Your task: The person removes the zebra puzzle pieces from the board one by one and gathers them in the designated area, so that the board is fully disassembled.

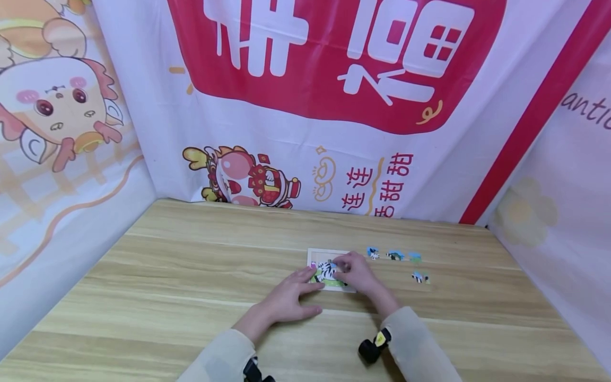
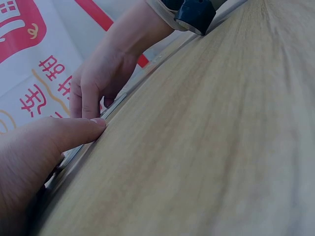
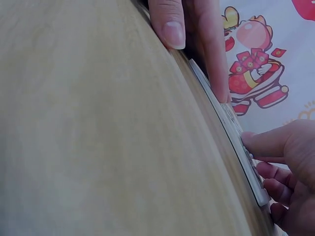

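A small jigsaw puzzle in a pale tray frame (image 1: 312, 252) lies on the table, with a zebra picture (image 1: 326, 271) partly assembled in it. My left hand (image 1: 289, 298) lies at its left side, fingers stretched out, fingertips on the lower left of the picture. My right hand (image 1: 359, 273) reaches over the right part of the tray, thumb and fingers bent together on a puzzle piece, mostly hidden by the fingers. In the right wrist view, the tray edge (image 3: 236, 142) shows side-on, with the right thumb (image 3: 268, 142) at its top.
Several loose puzzle pieces lie right of the tray: one with black and white stripes (image 1: 373, 253), a dark and blue one (image 1: 395, 255), a blue-green one (image 1: 415, 258) and more pieces (image 1: 418, 277) nearer. A printed cloth (image 1: 286, 122) hangs along the table's far edge.
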Available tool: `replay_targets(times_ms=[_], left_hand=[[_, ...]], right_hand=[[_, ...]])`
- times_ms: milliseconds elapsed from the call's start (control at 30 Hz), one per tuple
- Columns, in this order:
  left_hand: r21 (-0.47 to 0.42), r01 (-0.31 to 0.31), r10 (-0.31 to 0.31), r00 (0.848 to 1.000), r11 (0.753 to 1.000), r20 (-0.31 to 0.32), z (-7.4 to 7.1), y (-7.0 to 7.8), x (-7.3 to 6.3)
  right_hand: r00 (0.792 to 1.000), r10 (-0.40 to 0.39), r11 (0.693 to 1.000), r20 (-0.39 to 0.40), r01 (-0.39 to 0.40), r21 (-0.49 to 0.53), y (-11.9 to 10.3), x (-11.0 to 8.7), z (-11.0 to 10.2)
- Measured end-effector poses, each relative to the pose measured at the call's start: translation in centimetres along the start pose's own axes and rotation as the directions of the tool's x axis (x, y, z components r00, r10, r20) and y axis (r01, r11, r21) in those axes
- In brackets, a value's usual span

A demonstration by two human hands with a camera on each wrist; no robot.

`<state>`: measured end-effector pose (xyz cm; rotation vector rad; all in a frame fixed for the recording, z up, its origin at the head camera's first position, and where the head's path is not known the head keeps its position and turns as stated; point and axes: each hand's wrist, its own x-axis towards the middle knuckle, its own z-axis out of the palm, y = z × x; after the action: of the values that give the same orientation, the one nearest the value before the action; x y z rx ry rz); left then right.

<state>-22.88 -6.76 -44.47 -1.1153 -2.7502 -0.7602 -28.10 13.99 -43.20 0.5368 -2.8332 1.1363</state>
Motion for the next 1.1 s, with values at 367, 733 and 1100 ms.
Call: replay_targets(times_ms=[367,733,1100], left_hand=[[-0.008,0.012,-0.012,1.0,1.0,0.006,0.06,-0.12,0.07],[-0.005,0.005,-0.005,1.0,1.0,0.004,0.02,-0.08,0.06],[-0.001,0.016,-0.016,1.0,1.0,0.015,0.02,0.03,0.13]], right_hand=[[0.999,0.041,0.999,-0.009,-0.041,0.013,-0.34,0.23,0.38],[0.995,0.099,0.992,-0.003,-0.099,0.075,-0.41,0.24,0.54],[0.995,0.102,0.986,0.015,-0.103,0.133,-0.21,0.31,0.42]])
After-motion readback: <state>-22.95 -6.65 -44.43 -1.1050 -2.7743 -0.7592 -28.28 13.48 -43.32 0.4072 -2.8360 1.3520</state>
